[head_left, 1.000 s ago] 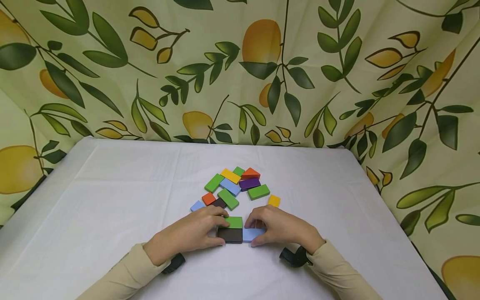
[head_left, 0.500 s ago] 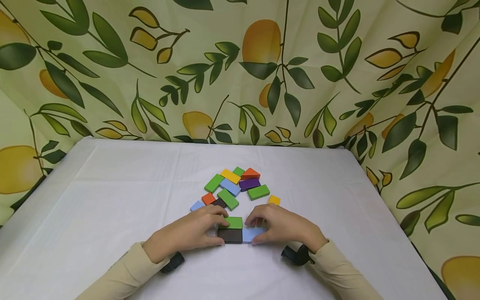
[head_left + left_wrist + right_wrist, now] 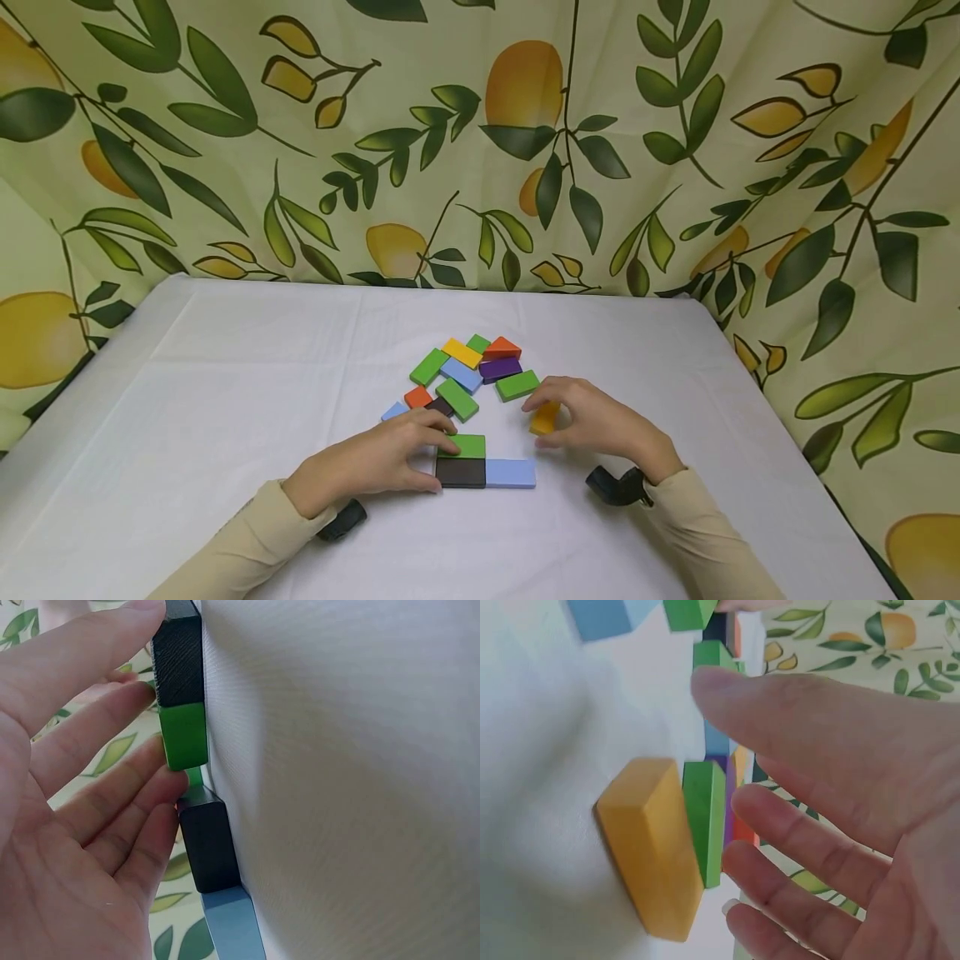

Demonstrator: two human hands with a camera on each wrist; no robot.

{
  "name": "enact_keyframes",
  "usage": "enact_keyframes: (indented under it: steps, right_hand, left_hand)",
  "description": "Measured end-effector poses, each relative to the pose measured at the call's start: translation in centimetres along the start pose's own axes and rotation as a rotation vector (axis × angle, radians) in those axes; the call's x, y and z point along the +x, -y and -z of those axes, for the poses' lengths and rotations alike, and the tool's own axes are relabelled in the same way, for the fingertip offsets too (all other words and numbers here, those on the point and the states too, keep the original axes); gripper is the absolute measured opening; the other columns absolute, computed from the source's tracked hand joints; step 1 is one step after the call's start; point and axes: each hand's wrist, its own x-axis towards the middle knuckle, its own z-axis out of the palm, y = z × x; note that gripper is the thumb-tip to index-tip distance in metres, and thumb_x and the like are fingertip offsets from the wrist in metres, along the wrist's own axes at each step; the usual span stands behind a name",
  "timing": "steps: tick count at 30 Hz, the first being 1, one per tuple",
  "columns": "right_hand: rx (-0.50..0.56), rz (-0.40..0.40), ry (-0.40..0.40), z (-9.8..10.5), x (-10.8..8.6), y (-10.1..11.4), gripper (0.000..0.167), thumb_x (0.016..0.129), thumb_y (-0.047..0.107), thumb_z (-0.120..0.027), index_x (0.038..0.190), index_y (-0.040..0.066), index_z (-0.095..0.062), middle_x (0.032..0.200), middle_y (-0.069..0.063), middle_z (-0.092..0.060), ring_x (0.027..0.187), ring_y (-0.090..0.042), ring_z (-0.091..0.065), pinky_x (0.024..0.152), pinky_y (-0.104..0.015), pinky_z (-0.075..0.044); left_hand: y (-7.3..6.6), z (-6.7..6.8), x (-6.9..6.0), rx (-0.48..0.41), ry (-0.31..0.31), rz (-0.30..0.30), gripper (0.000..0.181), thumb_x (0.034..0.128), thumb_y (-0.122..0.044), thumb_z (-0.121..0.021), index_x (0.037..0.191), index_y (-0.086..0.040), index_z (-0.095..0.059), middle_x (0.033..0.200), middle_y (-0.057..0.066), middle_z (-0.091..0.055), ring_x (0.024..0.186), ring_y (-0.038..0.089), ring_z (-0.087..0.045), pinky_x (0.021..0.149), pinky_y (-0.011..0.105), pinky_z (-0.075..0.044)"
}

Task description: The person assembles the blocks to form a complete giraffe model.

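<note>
In the head view, my left hand (image 3: 386,458) rests its fingers on the left part of a green block (image 3: 471,447), thumb beside the near-left corner of a black block (image 3: 461,473). A light blue block (image 3: 511,473) lies against the black one's right side. The left wrist view has that hand (image 3: 90,765) beside a black block (image 3: 178,664). My right hand (image 3: 600,421) is spread around a yellow-orange block (image 3: 543,419). In the right wrist view, a gap separates the fingers of that hand (image 3: 817,795) from the yellow-orange block (image 3: 652,847).
Behind the hands lies a loose group of blocks, including a purple one (image 3: 500,369), a red triangle (image 3: 502,348) and a green one (image 3: 517,385). Another light blue piece (image 3: 393,411) sits left of them. A white cloth (image 3: 247,375) covers the table; a patterned curtain (image 3: 450,183) hangs behind.
My right hand has left the light blue block and moved up and right to the yellow-orange block. My left hand stays nearly in place, its thumb slightly farther left.
</note>
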Motion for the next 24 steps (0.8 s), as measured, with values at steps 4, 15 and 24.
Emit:
enact_keyframes:
  steps: [4,15,24]
  right_hand:
    - [-0.027,-0.030,-0.007,0.0,0.1,-0.6,0.037,0.077,0.021,-0.085,0.112,0.015,-0.073,0.115,0.003,-0.066,0.112,-0.021,-0.059,0.103,-0.048,-0.049]
    - [-0.042,-0.062,0.008,-0.4,0.5,-1.7,0.041,0.073,0.017,-0.088,0.111,0.017,-0.073,0.122,-0.002,-0.063,0.116,-0.025,-0.056,0.105,-0.049,-0.049]
    - [0.017,-0.065,0.014,-0.5,0.5,-2.2,0.036,0.074,0.008,-0.086,0.107,0.015,-0.074,0.116,-0.002,-0.064,0.109,-0.021,-0.060,0.098,-0.041,-0.055]
  left_hand:
    - [0.0,0.0,0.0,0.005,0.001,-0.001,0.039,0.0819,-0.027,-0.082,0.118,-0.016,-0.072,0.129,0.000,-0.060,0.120,0.019,-0.056,0.101,0.036,-0.051]
    - [-0.1,0.0,0.0,0.006,0.003,0.004,0.040,0.0817,-0.026,-0.082,0.119,-0.016,-0.072,0.129,0.000,-0.060,0.120,0.019,-0.055,0.101,0.036,-0.051]
    - [-0.1,0.0,0.0,0.013,0.008,0.002,0.040,0.0817,-0.026,-0.082,0.119,-0.015,-0.072,0.129,0.001,-0.060,0.121,0.019,-0.055,0.101,0.035,-0.051]
